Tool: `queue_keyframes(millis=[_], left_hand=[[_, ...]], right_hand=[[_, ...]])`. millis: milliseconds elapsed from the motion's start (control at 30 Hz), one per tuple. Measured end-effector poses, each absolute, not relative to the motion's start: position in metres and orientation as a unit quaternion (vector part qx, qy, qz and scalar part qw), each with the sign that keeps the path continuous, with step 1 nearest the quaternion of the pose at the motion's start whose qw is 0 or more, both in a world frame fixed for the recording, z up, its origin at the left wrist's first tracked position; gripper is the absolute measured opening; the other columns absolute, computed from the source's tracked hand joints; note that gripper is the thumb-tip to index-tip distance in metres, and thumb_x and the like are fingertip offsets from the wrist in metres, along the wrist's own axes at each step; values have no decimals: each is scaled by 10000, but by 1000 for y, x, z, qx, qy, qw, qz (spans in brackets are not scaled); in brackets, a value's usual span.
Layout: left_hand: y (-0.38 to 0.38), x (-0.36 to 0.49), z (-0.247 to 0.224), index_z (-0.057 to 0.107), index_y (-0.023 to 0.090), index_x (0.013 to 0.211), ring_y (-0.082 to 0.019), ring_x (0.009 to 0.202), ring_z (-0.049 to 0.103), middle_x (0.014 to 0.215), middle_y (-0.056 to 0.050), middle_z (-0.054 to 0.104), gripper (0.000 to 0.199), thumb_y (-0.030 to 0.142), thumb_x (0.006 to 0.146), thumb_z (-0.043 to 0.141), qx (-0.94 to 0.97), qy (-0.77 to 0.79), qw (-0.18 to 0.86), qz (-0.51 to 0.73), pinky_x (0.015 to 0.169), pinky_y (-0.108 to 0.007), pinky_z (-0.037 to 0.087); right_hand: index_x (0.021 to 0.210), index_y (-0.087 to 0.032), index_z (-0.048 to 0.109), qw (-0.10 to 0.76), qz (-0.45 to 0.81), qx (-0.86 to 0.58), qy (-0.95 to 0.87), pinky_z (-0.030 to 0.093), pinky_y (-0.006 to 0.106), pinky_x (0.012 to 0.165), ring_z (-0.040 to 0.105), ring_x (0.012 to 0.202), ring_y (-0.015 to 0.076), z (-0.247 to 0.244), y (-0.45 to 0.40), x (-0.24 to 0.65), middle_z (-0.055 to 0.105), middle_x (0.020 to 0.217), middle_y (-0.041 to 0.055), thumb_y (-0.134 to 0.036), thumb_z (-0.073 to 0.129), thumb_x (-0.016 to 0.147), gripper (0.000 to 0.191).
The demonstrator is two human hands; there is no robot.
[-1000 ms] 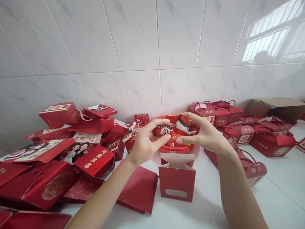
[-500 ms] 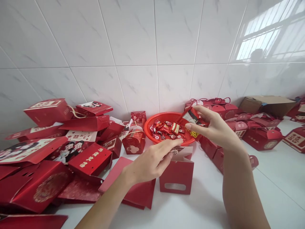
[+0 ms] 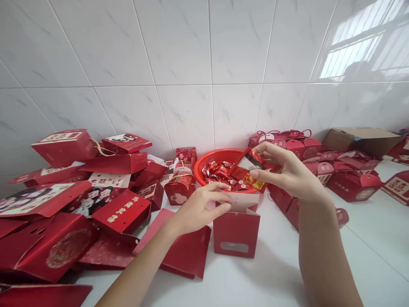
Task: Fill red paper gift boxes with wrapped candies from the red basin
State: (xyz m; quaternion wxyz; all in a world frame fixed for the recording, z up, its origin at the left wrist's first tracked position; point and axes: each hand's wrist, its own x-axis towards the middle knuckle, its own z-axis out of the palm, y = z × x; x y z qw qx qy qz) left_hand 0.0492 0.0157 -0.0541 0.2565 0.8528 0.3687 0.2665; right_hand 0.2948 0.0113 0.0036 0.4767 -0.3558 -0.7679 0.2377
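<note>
Glossy tiles (image 3: 182, 51) behind smooth red paper boxes (image 3: 121, 211).

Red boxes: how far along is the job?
Looks done: closed, handled boxes at right; contents hidden.
In hand: right hand holds wrapped packets; left hand is at the open box.
Apparently left: closing that box, the flat-looking carton beside it, and sweets in the basket.
</note>
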Motion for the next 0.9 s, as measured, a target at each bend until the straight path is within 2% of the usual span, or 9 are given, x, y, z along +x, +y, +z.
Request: queue_keyframes(millis=[67,133,200,300,400,500,600,700,900], left_hand=[[17,51,-54,749,282,1096,-277,1289,547,1297,-50,654,235,362,894,662,836,372,284,287,1057,-399,467],[19,53,-54,715,258,1177,-276,1248,576,1277,-59,673,363,379,835,730,823,372,309,299,1052,-392,469],[22,52,-55,714,234,1175,-269,1166,624,1216,-63,704,415,402,798,765,817,369,336,287,1011,-377,495],[26,48,-57,734,231,1134,-277,1103,656,1143,-63,731,393,438,800,755,815,378,361,250,962,-384,521],[29,43,-60,748,242,1110,-326,1238,587,1307,-80,659,428,497,767,770,811,407,337,250,1003,-412,503],[30,41,-62,769,268,1074,-326,1315,530,1414,-56,583,398,526,771,758,826,387,327,246,1063,-405,468],[29,43,-61,736,295,1182,-320,1339,512,1438,-51,563,473,524,769,765,830,376,337,237,1096,-408,443],[28,45,-59,679,297,1281,-334,1384,462,1482,-64,523,580,523,756,778,826,390,338,226,1122,-435,414],[28,47,-61,624,295,1349,-349,1421,406,1516,-71,487,689,567,736,780,821,406,347,203,1132,-451,395]], right_hand=[[903,-203,573,484,288,-336,-755,499,281,689,562,794,160,2,12,291,562,877,22,-325,745,799,234],[893,-205,564,486,335,-318,-742,502,284,668,573,769,161,0,14,285,567,846,12,-290,765,768,252],[891,-203,556,469,361,-308,-745,499,287,663,575,748,159,-3,17,279,575,829,4,-258,767,748,261],[882,-194,563,409,351,-304,-786,473,276,669,552,738,146,-7,22,272,580,822,-1,-226,725,762,204],[836,-188,550,333,290,-329,-835,416,251,629,495,704,127,-10,24,271,550,786,-16,-209,685,771,151],[786,-191,515,237,238,-363,-869,339,238,568,441,646,111,-9,22,272,516,719,-36,-177,638,778,124],[766,-190,516,156,219,-383,-884,292,238,537,410,592,100,-6,17,274,513,673,-44,-148,614,776,107],[759,-188,549,119,215,-391,-887,280,242,534,400,564,96,-1,11,279,515,640,-45,-134,617,763,87],[664,-173,553,82,214,-371,-900,266,248,541,420,566,93,4,8,286,530,621,-41,-134,641,763,138]])
